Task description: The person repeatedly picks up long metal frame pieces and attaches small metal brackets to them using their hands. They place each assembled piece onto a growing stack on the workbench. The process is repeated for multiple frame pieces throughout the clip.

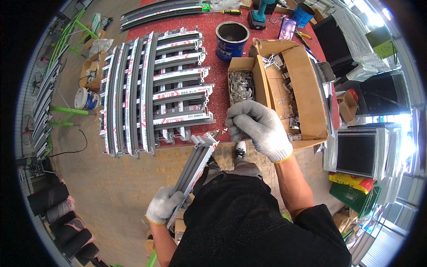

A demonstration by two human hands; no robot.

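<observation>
My left hand (pixel 165 204), in a whitish knit glove, is closed around the lower end of a grey metal profile (pixel 192 167). The profile slants up to the right, and its far end is close to the table's front edge. My right hand (pixel 262 127), gloved too, hovers at the near side of a small carton (pixel 261 82). Its fingers are curled together, and anything pinched in them is hidden. Small shiny metal pieces (pixel 241 86) fill that carton. Left of it, a crisscross stack of grey profiles (pixel 149 95) with printed film lies on the red table (pixel 215 73).
A larger open carton (pixel 304 89) with metal fittings adjoins the small one on the right. Behind them are a blue can (pixel 232 44), a cordless drill (pixel 258 18), a phone (pixel 287 28) and pliers (pixel 303 39). A white bucket (pixel 85 99) stands on the floor at left.
</observation>
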